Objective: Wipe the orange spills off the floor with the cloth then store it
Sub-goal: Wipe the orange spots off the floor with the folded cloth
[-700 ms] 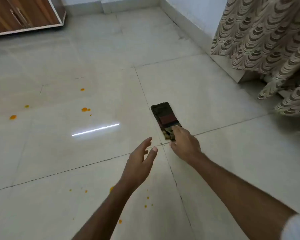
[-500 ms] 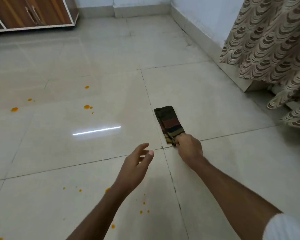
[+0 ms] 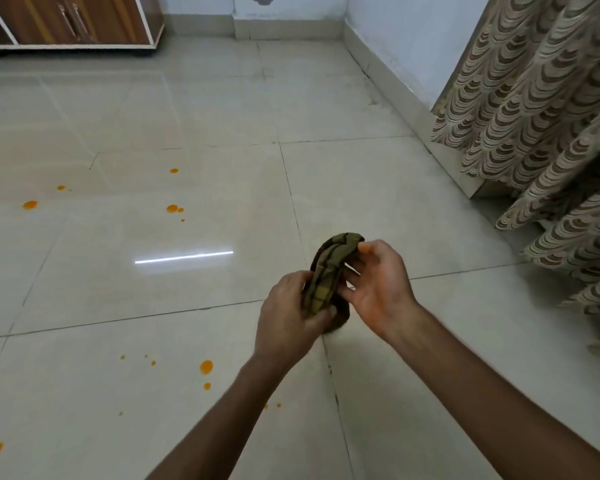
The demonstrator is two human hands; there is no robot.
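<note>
Two bare hands are showing, the left hand (image 3: 286,311) and the right hand (image 3: 378,289), sharing one folded olive-and-brown striped cloth (image 3: 329,271). Orange spill spots (image 3: 206,367) are dotting the pale tiled floor (image 3: 378,188): roughly sixteen are counting up, the tiniest hard to tell. One brown wooden cabinet (image 3: 84,19) and one scallop-patterned beige curtain (image 3: 534,116) are standing by.

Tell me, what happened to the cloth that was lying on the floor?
The cloth came up off the floor. The right hand lifted it, and the left hand took hold too. The orange spills stayed unwiped.
</note>
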